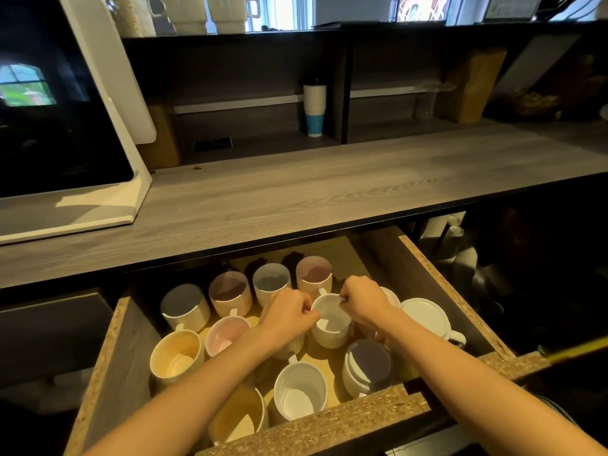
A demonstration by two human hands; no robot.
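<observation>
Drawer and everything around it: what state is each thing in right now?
drawer, pulled open.
held mug, upright in the drawer, rim pinched on two sides.
left hand, pinches the held mug's left rim.
right hand, pinches the held mug's right rim.
front mug, upright, untouched.
paper cups, stacked upright on the shelf.
screen, dark.

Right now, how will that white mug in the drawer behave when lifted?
The white mug looks like ribbed ceramic, so probably stiff and fairly heavy. The left hand and right hand only pinch its rim, so it might slip. Crowded among other mugs, it could chip if knocked.
</observation>
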